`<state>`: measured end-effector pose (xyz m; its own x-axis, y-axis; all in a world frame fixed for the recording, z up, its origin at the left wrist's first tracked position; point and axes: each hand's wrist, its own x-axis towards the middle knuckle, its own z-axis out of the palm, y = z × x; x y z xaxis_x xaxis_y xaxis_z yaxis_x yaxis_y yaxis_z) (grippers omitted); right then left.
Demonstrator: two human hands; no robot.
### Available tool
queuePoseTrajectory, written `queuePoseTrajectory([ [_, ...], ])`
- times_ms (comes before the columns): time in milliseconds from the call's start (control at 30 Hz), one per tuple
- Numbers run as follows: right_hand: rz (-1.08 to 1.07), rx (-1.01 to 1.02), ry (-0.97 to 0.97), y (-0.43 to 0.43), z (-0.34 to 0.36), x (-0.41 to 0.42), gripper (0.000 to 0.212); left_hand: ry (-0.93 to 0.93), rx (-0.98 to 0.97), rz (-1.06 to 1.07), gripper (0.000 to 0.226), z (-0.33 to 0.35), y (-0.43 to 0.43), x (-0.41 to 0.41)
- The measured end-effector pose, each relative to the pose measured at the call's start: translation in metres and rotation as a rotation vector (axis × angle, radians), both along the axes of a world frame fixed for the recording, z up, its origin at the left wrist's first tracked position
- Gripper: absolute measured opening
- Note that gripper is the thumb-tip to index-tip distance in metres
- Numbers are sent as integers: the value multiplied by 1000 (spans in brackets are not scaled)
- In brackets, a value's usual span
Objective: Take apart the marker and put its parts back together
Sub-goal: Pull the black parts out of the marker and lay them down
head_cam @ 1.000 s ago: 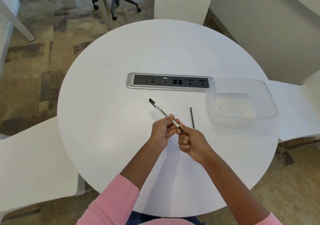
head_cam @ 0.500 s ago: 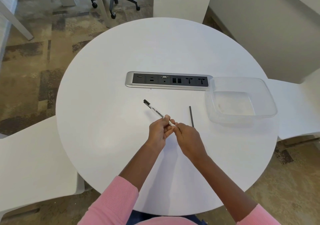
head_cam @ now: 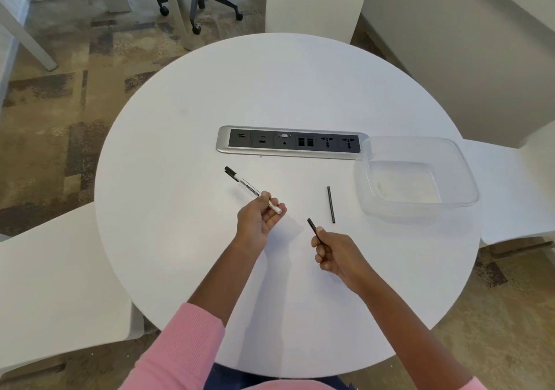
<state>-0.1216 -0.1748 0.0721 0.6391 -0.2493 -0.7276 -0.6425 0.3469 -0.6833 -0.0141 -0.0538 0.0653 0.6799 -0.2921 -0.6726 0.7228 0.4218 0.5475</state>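
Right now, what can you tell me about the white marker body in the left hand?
The marker body is a slim white barrel with dark printed lettering along its side and a black piece at its far end. It looks like plastic. The left hand pinches it near its plain white near end, which sticks out past the fingers. It slants up and away to the left, above the white table, apart from the thin black part in the right hand.

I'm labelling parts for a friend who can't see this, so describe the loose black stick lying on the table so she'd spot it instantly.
Start at the clear tub on the table's right side. Just left of it lies the black stick, pointing away from the person. Unlike the similar black piece in the right hand, nothing touches it.
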Motion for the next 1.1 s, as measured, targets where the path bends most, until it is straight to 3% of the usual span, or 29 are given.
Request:
queuePoseTrajectory([
  [267, 195, -715, 19, -9, -25, 15, 25, 33, -27, 1, 23, -1, 5, 1],
  [400, 221, -911, 32, -13, -36, 23, 22, 72, -40, -3, 23, -3, 5, -2],
  [733, 300, -1045, 19, -13, -44, 33, 26, 143, -48, -31, 20, -6, 8, -7],
  [1100, 206, -973, -56, -11, -45, 32, 30, 163, -55, -100, 21, -2, 7, -12],
])
